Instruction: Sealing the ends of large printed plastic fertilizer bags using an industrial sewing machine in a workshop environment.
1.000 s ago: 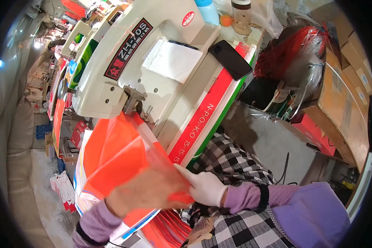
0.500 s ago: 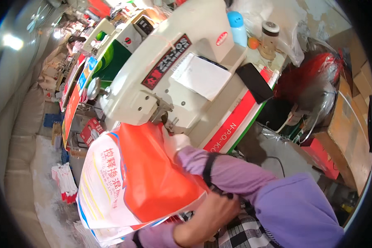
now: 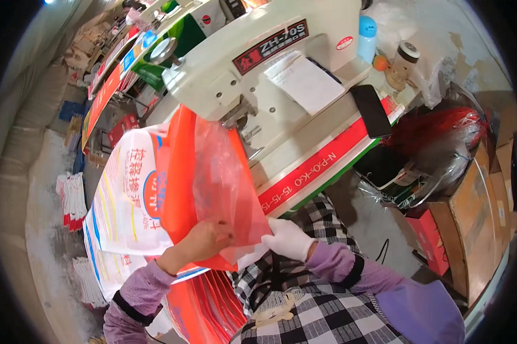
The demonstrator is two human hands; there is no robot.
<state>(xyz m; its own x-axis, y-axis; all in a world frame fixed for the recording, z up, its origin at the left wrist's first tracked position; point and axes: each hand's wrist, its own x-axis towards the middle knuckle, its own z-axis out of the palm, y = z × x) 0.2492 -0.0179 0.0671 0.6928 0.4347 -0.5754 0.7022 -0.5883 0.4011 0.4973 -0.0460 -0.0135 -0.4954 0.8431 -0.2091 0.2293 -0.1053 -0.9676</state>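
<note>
A large white and orange-red printed sack (image 3: 181, 172) lies across the sewing machine's (image 3: 212, 80) bed, its upper edge below the needle area. A clear plastic liner (image 3: 227, 178) shows along the sack's open side. My bare left hand (image 3: 204, 243) is closed on the near part of the sack's mouth, fingers pinching the liner. In a white glove, my right hand (image 3: 290, 238) pinches the liner's near right corner. Both hands are near my lap, apart from the needle. What lies under the left fingers is partly hidden.
More folded red-orange sacks (image 3: 204, 307) are stacked below the hands. On the machine table sit a black phone (image 3: 370, 112), paper sheets (image 3: 304, 83), a blue bottle (image 3: 366, 40) and a jar (image 3: 405, 60). Cardboard boxes (image 3: 471, 223) and a plastic-lined bin (image 3: 407, 172) stand at right.
My gloved right hand has come from beside the needle down to the sack's near edge. My left hand has moved up and left onto the sack. The clear liner now shows.
</note>
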